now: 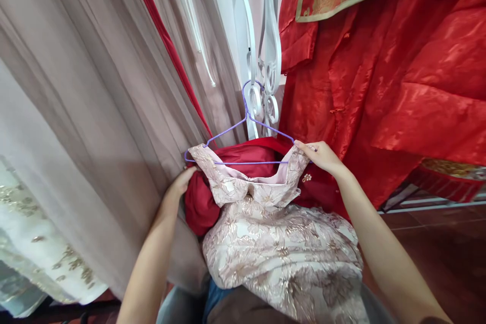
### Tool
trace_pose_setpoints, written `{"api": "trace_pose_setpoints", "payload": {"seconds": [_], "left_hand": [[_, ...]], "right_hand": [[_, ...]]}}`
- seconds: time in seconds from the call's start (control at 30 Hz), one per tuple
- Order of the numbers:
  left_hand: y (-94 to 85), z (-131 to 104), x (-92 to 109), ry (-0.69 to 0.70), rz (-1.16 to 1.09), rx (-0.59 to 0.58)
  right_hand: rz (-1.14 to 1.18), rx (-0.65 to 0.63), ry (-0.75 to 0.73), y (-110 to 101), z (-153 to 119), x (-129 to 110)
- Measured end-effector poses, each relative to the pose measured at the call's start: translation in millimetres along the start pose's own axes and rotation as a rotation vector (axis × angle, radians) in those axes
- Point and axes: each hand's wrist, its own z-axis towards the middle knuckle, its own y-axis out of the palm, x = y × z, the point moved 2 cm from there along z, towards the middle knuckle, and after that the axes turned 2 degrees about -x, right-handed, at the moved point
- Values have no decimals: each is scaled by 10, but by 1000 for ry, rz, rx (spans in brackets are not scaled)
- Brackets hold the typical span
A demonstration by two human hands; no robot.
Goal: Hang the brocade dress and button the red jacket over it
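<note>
A pale pink brocade dress [281, 248] with gold flower patterns hangs on a thin purple wire hanger [243, 126], whose hook catches on a white scrolled metal stand [266, 61]. My right hand [321, 156] pinches the dress's right shoulder at the hanger's right end. My left hand [181, 185] is closed on the fabric below the hanger's left end, fingers partly hidden behind the dress. A dark red satin garment [235, 154] lies behind the dress collar.
Taupe sheer curtains or gowns [94, 111] fill the left. A white gown with gold embroidery [34, 243] hangs at the lower left. Red satin robes with gold trim [398, 71] hang at the right. Dark wooden floor [448, 253] shows at the lower right.
</note>
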Motion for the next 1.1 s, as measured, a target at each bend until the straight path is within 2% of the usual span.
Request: {"api": "trace_pose_setpoints", "payload": {"seconds": [0.07, 0.13, 0.2, 0.23, 0.33, 0.4, 0.47, 0.5, 0.57, 0.63, 0.7, 0.77, 0.87, 0.97, 1.1], "left_hand": [[111, -111, -342, -58, 2, -47], [208, -201, -643, -161, -24, -150], [234, -240, -794, -135, -20, -222], [207, -238, -799, -84, -29, -216], [-9, -196, -555, 118, -130, -56], [-170, -201, -251, 247, -205, 40], [-252, -269, 86, 433, -206, 55], [-249, -322, 236, 519, -122, 39], [-165, -448, 472, 727, 200, 40], [-43, -556, 598, 925, 414, 133], [59, -608, 633, 1043, 463, 235], [108, -597, 617, 1060, 414, 285], [75, -515, 556, 1004, 302, 314], [-36, -426, 431, 939, 143, 394], [-142, -399, 65, 769, -109, 516]], "right_hand": [[-2, 23, -15, -4, 6, 11], [3, 67, -42, -18, 17, 32], [7, 124, -61, -40, 26, 66], [9, 150, -67, -50, 29, 86], [41, 173, -98, -68, 28, 135], [81, 167, -136, -70, 25, 146], [113, 172, -168, -70, 23, 143], [122, 180, -177, -70, 23, 140], [126, 205, -180, -70, 23, 135], [119, 236, -165, -70, 22, 133], [110, 262, -147, -72, 18, 130], [113, 278, -138, -82, 19, 124], [147, 300, -145, -127, 27, 141], [179, 356, -147, -201, -2, 235], [208, 488, -95, -256, -199, 465]]}}
